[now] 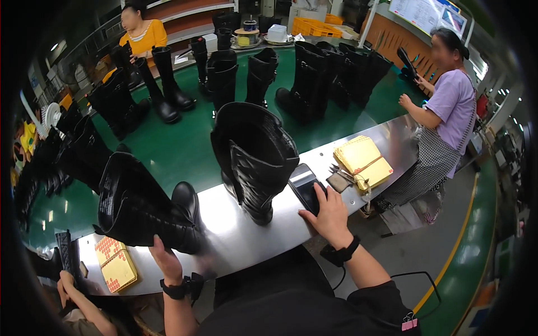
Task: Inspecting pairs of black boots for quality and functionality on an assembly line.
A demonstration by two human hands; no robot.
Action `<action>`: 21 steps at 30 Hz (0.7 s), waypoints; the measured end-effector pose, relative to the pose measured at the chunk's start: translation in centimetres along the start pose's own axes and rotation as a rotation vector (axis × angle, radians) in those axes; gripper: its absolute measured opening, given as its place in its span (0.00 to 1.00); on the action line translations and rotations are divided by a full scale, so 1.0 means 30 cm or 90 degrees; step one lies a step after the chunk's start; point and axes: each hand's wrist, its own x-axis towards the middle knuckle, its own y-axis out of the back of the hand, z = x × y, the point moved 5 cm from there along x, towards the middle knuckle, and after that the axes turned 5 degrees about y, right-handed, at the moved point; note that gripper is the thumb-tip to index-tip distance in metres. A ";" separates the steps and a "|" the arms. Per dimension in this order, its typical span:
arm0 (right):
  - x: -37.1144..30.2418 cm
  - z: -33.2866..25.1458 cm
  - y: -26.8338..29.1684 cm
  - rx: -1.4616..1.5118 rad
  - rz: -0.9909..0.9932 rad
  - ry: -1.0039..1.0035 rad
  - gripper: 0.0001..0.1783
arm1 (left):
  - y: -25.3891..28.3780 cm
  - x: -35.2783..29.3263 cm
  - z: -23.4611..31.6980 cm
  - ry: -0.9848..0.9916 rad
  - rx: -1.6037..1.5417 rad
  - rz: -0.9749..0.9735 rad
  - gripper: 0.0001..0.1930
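My left hand (166,262) is raised beside a tall black boot (137,201) at the left, its fingers stretched against or close to the lower shaft; contact is hard to tell. That boot stands on the metal edge of the bench with its toe pointing away. In the middle stands a second tall black boot (255,168) with quilted leather and a wide top opening. My right hand (330,217) lies with fingers apart at a black phone-like device (307,193) with a dark screen, touching its near right side.
Bundles of yellow cards (364,162) lie right, another card bundle (116,264) left. Small tools (341,178) lie by the right bundle. More black boots (308,78) stand across the green bench (174,148). Co-workers in purple (454,101) and orange (154,36) work around it; another's hands (67,283) are at lower left.
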 end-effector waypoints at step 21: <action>0.096 -0.259 0.397 0.320 0.278 0.251 0.26 | -0.100 -0.015 0.607 -0.573 0.469 0.013 0.46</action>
